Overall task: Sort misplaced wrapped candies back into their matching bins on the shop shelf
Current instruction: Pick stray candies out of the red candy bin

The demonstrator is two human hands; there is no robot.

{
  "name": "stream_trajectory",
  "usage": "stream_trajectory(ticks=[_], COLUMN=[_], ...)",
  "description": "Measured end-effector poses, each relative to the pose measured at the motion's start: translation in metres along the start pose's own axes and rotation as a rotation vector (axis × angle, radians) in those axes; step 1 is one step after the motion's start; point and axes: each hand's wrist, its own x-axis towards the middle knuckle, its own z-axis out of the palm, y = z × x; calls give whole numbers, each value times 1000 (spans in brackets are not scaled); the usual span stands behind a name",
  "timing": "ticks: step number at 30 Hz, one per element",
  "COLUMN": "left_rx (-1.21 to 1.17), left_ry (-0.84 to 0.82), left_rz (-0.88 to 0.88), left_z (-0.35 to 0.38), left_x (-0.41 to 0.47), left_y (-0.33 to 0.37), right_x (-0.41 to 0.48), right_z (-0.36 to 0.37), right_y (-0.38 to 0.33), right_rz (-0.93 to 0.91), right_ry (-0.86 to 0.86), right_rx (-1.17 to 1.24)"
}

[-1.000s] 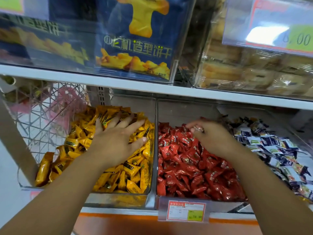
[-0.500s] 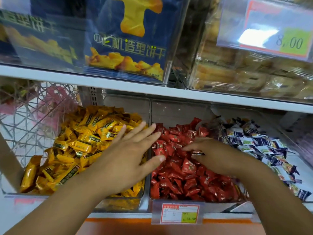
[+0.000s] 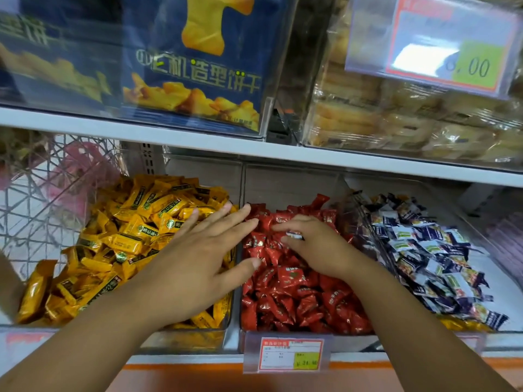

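On the lower shelf [image 3: 184,359], in the head view, the left hand [image 3: 198,261] is spread flat, fingers straight, over the divide between the yellow candies [image 3: 127,236] and the red candies [image 3: 297,292]. A blue-and-white candy [image 3: 295,235] is pinched by the curled right hand [image 3: 314,247] above the red heap. Were the pinch loosened early, it could be buried among red wrappers — the matching blue-and-white pile [image 3: 424,250] lies just to the right.
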Motion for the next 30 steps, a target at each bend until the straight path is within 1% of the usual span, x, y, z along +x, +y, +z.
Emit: stream_trajectory(ticks=[1,3,7,8,11,13,15,16,19,20,22,23,24,26,27,28,30], left_rx=[-11,-19,-14,-21,-44,-35,-29,-26,-21,-22,-30,-35,-41,-60,-71,-75,-74], left_ry=[-3,-9,-5,1,11,17,22,21,23,26,29,27,26,27,27,20,1], left_rz=[1,2,4,4,5,7,3,-1,-3,-3,-10,-16,-16,-5,0,-1,-2], left_z=[0,-1,1,1,3,3,4,4,6,7,7,6,6,4,2,1,0], left_x=[0,0,0,0,0,0,2,2,2,2,2,2,3,4,4,4,5], left_y=[0,0,-1,-2,-1,0,1,1,3,3,5,5,5,5,6,6,8], right_x=[-3,-12,-32,-36,-47,-56,-64,-68,-82,-86,-94,-97,-97,-88,-81,-73,-54], right_z=[-8,-28,-52,-54,-63,-77,-90,-95,-97,-95,-87,-81,-70,-42,-29,-17,-1], right_y=[-2,-4,2,6,23,35,50,56,59,54,30,11,-3,-19,-22,-25,-24], right_rz=[0,29,62,75,98,192,293,348,487,471,315,213,131,76,78,79,82], right_ry=[52,124,94,136,367,484,540,531,351,351,370,301,173,-124,-227,-292,-370], right_rx=[56,89,27,32,22,6,-4,-11,-159,-179,-85,-31,-44,-287,-407,-457,-405])
